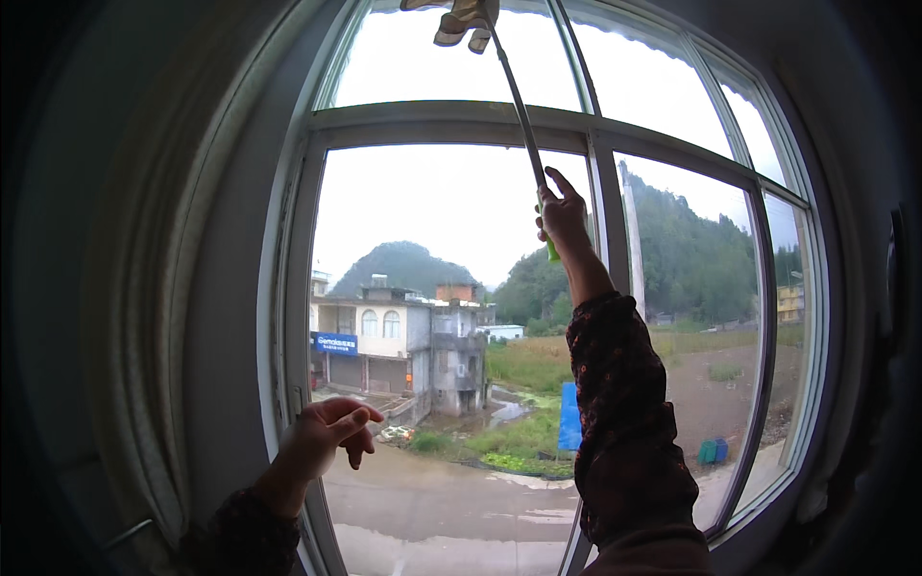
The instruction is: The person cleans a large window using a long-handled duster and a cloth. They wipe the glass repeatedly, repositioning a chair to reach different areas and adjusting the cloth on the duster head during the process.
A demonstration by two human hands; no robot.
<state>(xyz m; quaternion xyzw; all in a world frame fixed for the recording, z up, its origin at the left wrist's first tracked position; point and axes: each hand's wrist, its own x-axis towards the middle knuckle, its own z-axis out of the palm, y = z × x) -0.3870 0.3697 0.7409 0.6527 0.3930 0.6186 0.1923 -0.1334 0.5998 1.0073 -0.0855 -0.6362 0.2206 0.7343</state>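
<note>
My right hand (pixel 564 216) is raised before the window and grips the green handle (pixel 552 250) of a long pole (pixel 520 108). At least one finger stands off the grip. A beige cloth (pixel 464 21) hangs at the pole's top end, against the upper window pane (pixel 403 61); its upper part runs out of the picture. My left hand (pixel 328 432) is lower, in front of the left side of the lower pane (pixel 432 194). Its fingers are loosely bent and apart, with nothing in them.
White window frame bars (pixel 461 121) cross the view, with an upright bar (pixel 609 216) right of the pole. A pale curtain (pixel 155 324) hangs at the left wall. Beyond the glass are a road (pixel 446 497), buildings (pixel 389 338) and wooded hills (pixel 691 252).
</note>
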